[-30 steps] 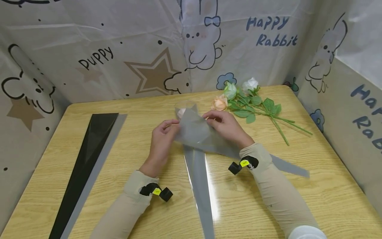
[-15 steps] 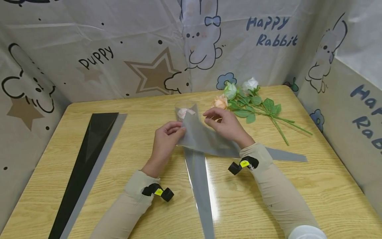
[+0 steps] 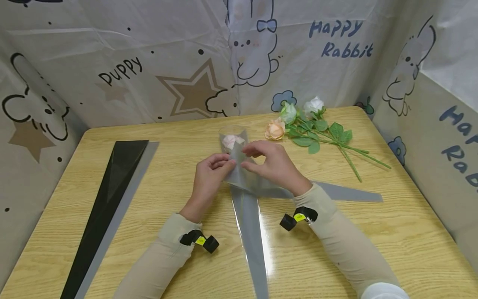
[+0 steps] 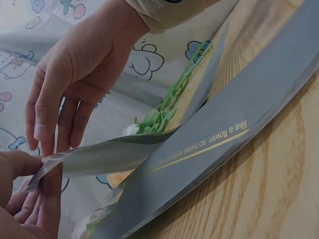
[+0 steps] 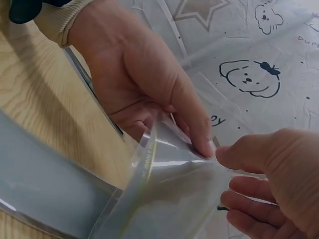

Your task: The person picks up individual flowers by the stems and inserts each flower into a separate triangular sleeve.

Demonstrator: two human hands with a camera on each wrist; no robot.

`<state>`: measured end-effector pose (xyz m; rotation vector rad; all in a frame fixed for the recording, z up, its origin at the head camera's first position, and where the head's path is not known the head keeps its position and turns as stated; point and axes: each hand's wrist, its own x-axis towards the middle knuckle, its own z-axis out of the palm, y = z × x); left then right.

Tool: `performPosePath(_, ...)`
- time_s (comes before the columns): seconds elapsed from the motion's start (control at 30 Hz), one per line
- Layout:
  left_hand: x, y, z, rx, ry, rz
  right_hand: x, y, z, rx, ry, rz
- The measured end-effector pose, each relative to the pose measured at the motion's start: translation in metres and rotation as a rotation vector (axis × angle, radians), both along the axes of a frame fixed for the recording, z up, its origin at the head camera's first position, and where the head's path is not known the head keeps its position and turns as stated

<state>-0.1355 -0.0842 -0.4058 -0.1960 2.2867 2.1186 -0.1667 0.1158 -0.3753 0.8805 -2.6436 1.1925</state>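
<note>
Just brought the right hand (image 3: 277, 168) leftward, with thumb and fingers parted, near the left hand (image 3: 210, 176) pinching the grey flower wrap (image 3: 244, 181) centrally, nearside of the pink rose (image 3: 230, 142), apparently for two-handed shaping.

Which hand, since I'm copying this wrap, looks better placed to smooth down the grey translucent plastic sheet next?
Probably the right hand: it is at the grey translucent plastic sheet with thumb and fingers apart, gripping nothing. The left hand pinches the sheet's edge, so letting go might let it spring open.
</note>
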Motion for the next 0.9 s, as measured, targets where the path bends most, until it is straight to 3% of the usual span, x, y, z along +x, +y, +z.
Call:
performPosePath(0.33,0.0007,0.0013,-0.0011,0.005,-0.006,-0.023,0.0042,-0.0062,-0.0027,0.015,0.01,0.024)
performPosePath(0.63,0.0001,0.0015,-0.0015,0.004,-0.001,-0.023,0.002,-0.0077,-0.007,-0.016,-0.085,0.031)
performPosePath(0.9,0.0001,0.0009,-0.0017,-0.027,0.004,-0.031,0.0013,-0.0076,-0.0098,-0.039,-0.09,0.067)
